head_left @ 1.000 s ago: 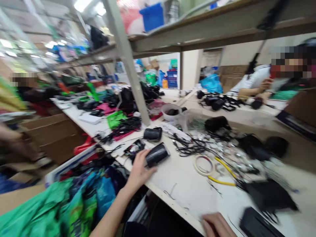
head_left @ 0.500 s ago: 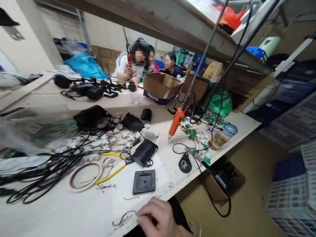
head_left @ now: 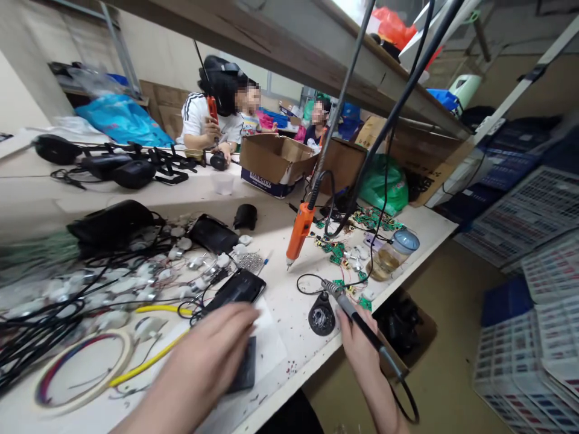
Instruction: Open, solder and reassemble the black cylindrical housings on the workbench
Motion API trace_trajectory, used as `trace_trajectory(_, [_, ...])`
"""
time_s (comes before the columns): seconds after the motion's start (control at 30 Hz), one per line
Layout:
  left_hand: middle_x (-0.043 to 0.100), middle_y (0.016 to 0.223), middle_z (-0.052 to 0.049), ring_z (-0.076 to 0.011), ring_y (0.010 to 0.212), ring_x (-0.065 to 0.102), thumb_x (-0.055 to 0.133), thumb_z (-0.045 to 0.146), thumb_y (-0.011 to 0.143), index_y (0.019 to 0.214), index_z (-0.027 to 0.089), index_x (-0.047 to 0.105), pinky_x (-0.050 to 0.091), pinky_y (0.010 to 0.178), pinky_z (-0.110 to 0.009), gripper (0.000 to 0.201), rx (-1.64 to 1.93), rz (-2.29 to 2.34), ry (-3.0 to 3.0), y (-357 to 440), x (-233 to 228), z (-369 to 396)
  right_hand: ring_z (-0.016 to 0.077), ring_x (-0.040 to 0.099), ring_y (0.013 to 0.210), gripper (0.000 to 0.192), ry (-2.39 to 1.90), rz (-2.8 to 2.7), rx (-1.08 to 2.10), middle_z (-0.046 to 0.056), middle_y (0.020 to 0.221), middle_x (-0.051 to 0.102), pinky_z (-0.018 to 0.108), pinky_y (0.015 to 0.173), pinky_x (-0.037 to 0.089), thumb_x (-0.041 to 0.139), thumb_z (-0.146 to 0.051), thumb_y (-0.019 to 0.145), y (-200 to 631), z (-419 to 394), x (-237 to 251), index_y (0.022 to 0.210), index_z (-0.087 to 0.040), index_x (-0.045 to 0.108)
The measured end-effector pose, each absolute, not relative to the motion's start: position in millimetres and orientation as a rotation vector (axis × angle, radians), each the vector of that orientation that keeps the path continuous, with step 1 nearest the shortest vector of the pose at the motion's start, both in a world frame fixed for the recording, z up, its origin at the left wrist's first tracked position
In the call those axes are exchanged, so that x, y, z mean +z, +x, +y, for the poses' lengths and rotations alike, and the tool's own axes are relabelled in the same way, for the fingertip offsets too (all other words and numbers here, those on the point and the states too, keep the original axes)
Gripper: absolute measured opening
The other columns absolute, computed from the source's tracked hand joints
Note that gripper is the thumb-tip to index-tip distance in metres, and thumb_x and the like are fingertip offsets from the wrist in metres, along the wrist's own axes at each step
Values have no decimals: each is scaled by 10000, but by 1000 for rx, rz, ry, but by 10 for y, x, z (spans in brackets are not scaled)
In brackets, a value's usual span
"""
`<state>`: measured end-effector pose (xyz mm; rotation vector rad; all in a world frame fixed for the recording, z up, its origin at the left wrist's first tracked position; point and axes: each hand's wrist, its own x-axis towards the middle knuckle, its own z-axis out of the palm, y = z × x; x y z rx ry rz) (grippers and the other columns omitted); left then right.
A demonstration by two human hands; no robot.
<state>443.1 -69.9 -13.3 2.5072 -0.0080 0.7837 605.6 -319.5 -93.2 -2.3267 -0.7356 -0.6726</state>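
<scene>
My left hand [head_left: 212, 343], slightly blurred, reaches over the table with its fingers stretched out and nothing visible in them. It partly covers a black square block [head_left: 246, 367] and is close to the lower edge of a black plastic housing [head_left: 237, 288] with thin wires. My right hand [head_left: 359, 340] is at the table's front edge, around the underside of the handle of a soldering iron [head_left: 355, 314]. Because the handle hides part of the fingers, their grip is unclear. Left of that hand lies a black teardrop-shaped holder [head_left: 321, 316] with shiny stuff in its round hollow.
An orange electric screwdriver [head_left: 300, 234] hangs over the table. Green circuit boards [head_left: 337, 252] and a jar [head_left: 384, 263] lie to the right. At left are a tape roll [head_left: 84, 367], yellow tube [head_left: 149, 367] and small motors [head_left: 149, 271]. A person [head_left: 212, 114] works opposite.
My left hand has come into view over the square block. My right hand has moved from the black wire scraps up and right to the soldering iron. The view has turned right.
</scene>
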Motion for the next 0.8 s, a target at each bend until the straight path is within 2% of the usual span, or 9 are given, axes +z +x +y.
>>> trace_trajectory(0.03, [709, 1164, -40, -189, 1001, 692, 427, 224, 963, 1158, 254, 636, 572, 887, -294, 287, 670, -94, 2488, 4662, -114, -751, 250, 624, 771, 389, -2318, -767, -647, 98, 817, 668, 368, 705, 511, 409, -443, 1016, 6096, -3198, -964, 964, -189, 698])
trace_trajectory(0.07, [689, 1238, -67, -205, 1087, 673, 435, 191, 950, 1215, 219, 613, 547, 959, -319, 320, 530, -98, 2466, 4921, -102, -809, 222, 620, 720, 380, -2306, -794, -626, 73, 757, 643, 327, 668, 508, 407, -413, 1020, 6124, -3203, -991, 918, -198, 703])
trace_trajectory(0.13, [634, 1340, -111, -232, 1212, 613, 501, 195, 935, 1312, 177, 560, 491, 1046, -357, 381, 288, -80, 2430, 5428, -108, -920, 186, 610, 679, 377, -2295, -831, -593, 43, 721, 603, 271, 621, 492, 404, -379, 1023, 6158, -3223, -1028, 879, -215, 711])
trace_trajectory(0.2, [686, 1219, -106, -232, 1120, 652, 510, 221, 944, 1223, 178, 627, 514, 995, -359, 306, 215, -93, 2423, 5794, -149, -1000, 176, 603, 684, 383, -2297, -819, -567, 35, 736, 582, 255, 612, 478, 404, -391, 1023, 6195, -3255, -1037, 886, -231, 723])
trace_trajectory(0.27, [705, 1015, -95, -230, 956, 679, 484, 254, 959, 1007, 170, 705, 542, 893, -358, 240, 196, -84, 2429, 5964, -203, -1039, 178, 605, 708, 382, -2297, -778, -546, 33, 758, 574, 261, 635, 478, 416, -423, 1020, 6254, -3285, -1014, 912, -237, 732])
trace_trajectory(0.37, [646, 860, -78, -219, 829, 651, 483, 251, 947, 811, 161, 702, 533, 806, -353, 273, 189, -30, 2428, 5980, -263, -1048, 173, 622, 721, 349, -2270, -755, -510, 28, 774, 585, 265, 676, 496, 450, -427, 1011, 6360, -3299, -941, 984, -228, 736])
trace_trajectory(0.53, [607, 853, -55, -196, 825, 617, 513, 189, 902, 811, 162, 687, 505, 791, -321, 198, 216, 0, 2404, 5937, -304, -1038, 140, 584, 633, 269, -2180, -786, -444, 3, 756, 560, 233, 595, 480, 511, -366, 991, 6419, -3266, -827, 1018, -233, 743])
trace_trajectory(0.67, [588, 878, -61, -202, 846, 596, 502, 181, 904, 827, 157, 675, 499, 803, -333, 191, 243, -35, 2408, 5923, -309, -1034, 129, 531, 596, 235, -2141, -750, -426, -9, 744, 512, 225, 543, 446, 538, -334, 968, 6362, -3230, -805, 974, -234, 750])
trace_trajectory(0.8, [568, 883, -61, -194, 830, 571, 490, 190, 924, 807, 156, 661, 498, 798, -334, 210, 266, -81, 2420, 5880, -284, -1031, 169, 593, 745, 231, -2149, -693, -454, 26, 828, 578, 273, 681, 491, 539, -336, 965, 6280, -3193, -797, 995, -222, 738])
